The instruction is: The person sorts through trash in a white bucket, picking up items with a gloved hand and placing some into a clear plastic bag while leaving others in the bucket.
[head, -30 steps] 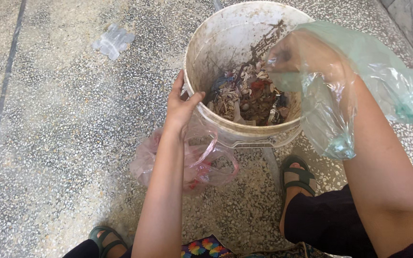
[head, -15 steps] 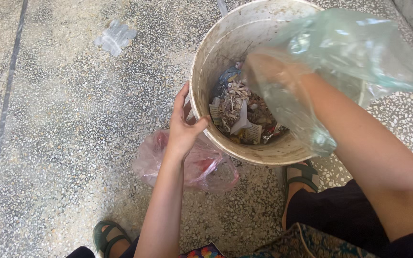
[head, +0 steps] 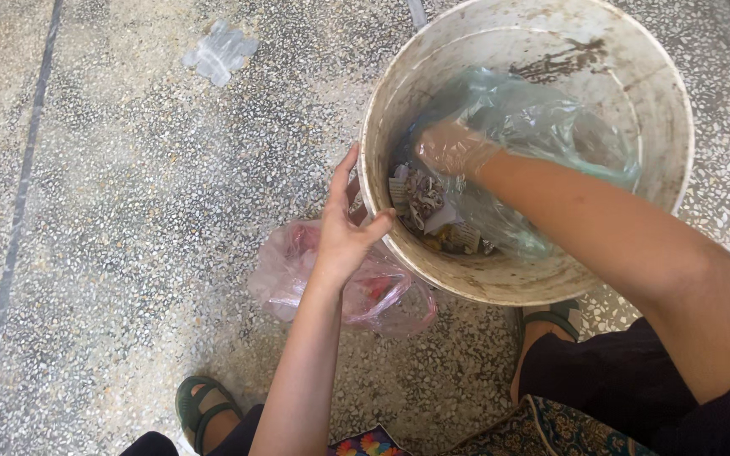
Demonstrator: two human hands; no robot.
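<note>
A dirty white bucket (head: 652, 76) stands on the speckled floor, with mixed trash (head: 426, 207) of paper scraps and wrappers at its bottom. My left hand (head: 350, 226) grips the bucket's near left rim, thumb inside. My right hand (head: 454, 148) is wrapped inside a thin green plastic bag (head: 542, 118) and reaches down inside the bucket, just above the trash. Whether its fingers hold anything under the bag is hidden.
A pink plastic bag (head: 297, 270) with red items lies on the floor beside the bucket, under my left wrist. A crushed clear plastic bottle (head: 220, 52) lies at the upper left. My sandalled feet (head: 200, 409) are at the bottom edge.
My right hand with the green bag has gone from above the bucket's rim down into the bucket, toward the trash. My left hand stays on the rim.
</note>
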